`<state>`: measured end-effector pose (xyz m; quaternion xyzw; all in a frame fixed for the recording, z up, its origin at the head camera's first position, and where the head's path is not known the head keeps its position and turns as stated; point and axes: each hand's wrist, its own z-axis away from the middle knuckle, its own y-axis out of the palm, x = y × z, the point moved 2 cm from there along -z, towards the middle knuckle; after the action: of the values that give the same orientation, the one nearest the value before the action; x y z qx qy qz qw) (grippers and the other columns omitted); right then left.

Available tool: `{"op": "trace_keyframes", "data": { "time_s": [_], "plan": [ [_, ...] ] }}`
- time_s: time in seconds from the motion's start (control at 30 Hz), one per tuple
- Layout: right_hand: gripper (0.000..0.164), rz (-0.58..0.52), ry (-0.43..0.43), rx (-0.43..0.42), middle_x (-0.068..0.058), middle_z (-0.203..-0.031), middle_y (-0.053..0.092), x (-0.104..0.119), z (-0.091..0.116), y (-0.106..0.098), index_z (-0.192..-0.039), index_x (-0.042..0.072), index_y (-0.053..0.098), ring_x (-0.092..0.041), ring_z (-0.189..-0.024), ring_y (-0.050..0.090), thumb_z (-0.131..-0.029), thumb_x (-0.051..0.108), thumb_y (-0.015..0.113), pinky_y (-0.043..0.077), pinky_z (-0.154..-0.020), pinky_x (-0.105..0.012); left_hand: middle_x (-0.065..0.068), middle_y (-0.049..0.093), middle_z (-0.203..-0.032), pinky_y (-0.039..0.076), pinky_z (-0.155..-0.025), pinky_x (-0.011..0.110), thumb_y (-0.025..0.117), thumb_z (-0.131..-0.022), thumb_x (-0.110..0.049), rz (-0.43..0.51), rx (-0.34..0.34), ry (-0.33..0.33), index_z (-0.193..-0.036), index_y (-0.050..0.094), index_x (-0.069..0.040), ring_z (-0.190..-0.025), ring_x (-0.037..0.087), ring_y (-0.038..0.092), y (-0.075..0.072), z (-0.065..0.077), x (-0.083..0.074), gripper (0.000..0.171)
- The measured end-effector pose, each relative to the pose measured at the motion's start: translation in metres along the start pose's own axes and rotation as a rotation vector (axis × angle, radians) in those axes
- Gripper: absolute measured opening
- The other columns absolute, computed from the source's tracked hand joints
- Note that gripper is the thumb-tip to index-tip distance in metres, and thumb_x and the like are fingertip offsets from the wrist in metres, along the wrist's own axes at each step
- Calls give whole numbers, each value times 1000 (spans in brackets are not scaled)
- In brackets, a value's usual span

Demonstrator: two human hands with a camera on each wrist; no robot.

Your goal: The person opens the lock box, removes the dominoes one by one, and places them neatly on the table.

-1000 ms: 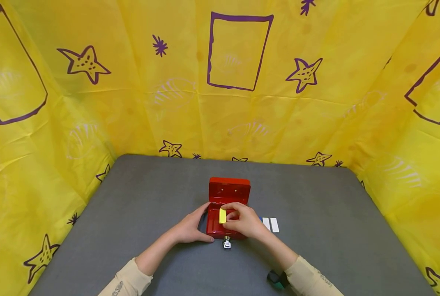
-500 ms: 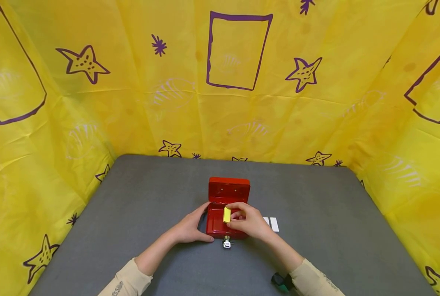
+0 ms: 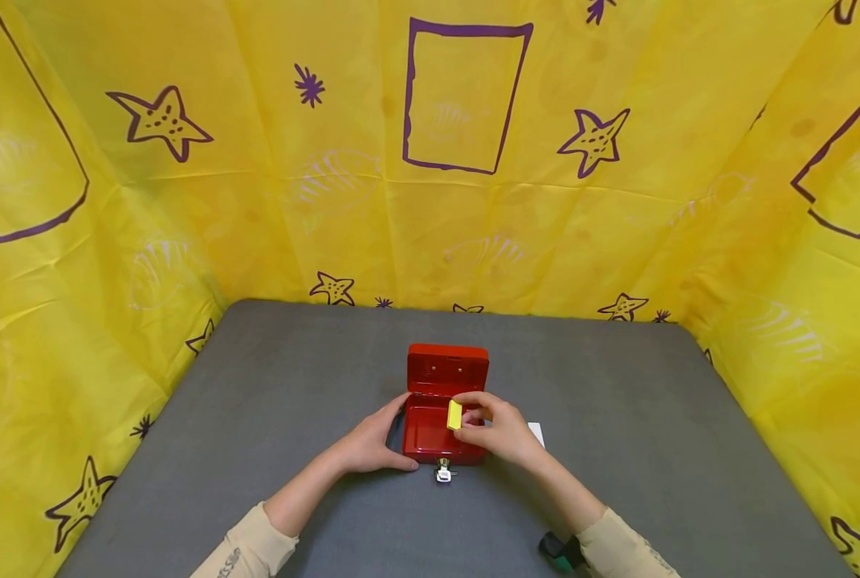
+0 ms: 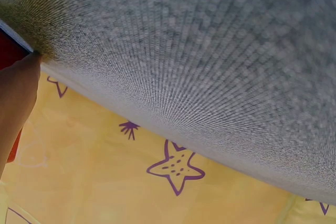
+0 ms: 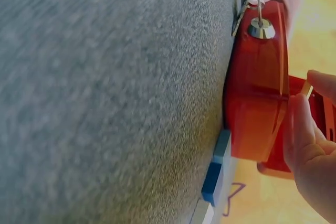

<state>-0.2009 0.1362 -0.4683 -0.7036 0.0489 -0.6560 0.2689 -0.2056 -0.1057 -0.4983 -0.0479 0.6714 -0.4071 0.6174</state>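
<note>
A red metal cash box (image 3: 425,440) stands in the middle of the table, its lid (image 3: 447,368) raised at the back and its red floor showing. My left hand (image 3: 368,443) holds the box at its left side, thumb at the front corner and fingertips at the back corner. Between the thumb and fingers of my right hand (image 3: 507,431) is a small yellow rectangular block (image 3: 454,415), pinched upright above the right part of the box. The right wrist view shows only a thin edge of the block (image 5: 308,88). A key (image 3: 443,474) sits in the front lock.
Right of the box, a white block (image 3: 536,432) lies partly hidden behind my right hand. The right wrist view shows a light blue block (image 5: 222,146) and a blue block (image 5: 212,183) lined up beside the box. A yellow patterned cloth (image 3: 473,241) walls the grey table (image 3: 314,345).
My right hand has shifted rightward over the box with the yellow block pinched in it, covering more of the white blocks. The left hand and the box have stayed put.
</note>
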Motion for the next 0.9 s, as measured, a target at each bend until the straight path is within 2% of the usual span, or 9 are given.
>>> {"op": "trace_keyframes", "data": {
  "time_s": [0.3, 0.43, 0.7, 0.9],
  "plan": [
    [45, -21, 48, -1, -6, -108, 63, -6, 6, -14, -123, 16, 63, -21, -96, 63, -81, 21, 79, 55, -68, -30, 13, 40, -149, 37, -104, 58, 87, -71, -30, -2, -2, -4, -152, 25, -9, -131, 33, 40, 1, 0, 1, 105],
    [46, -35, 60, -11, -9, -112, 62, -9, 8, -18, -124, 16, 63, -22, -97, 63, -81, 22, 80, 55, -69, -31, 12, 40, -149, 37, -104, 58, 86, -71, -30, -1, -1, -3, -152, 25, -9, -131, 33, 40, 1, 0, 1, 104],
    [46, -7, 82, -34, -7, -107, 66, -15, 12, -26, -124, 15, 62, -19, -94, 64, -82, 22, 79, 53, -68, -29, 12, 40, -149, 38, -104, 58, 86, -71, -30, 2, 1, 0, -152, 25, -10, -131, 33, 40, 1, 0, 1, 104],
    [45, 11, 61, -54, -10, -116, 64, -22, 14, -34, -124, 10, 62, -22, -96, 65, -83, 19, 78, 53, -67, -28, 12, 40, -148, 39, -103, 58, 86, -71, -30, 4, 0, -2, -153, 25, -10, -130, 32, 41, 0, -1, 1, 104]
  ]
}}
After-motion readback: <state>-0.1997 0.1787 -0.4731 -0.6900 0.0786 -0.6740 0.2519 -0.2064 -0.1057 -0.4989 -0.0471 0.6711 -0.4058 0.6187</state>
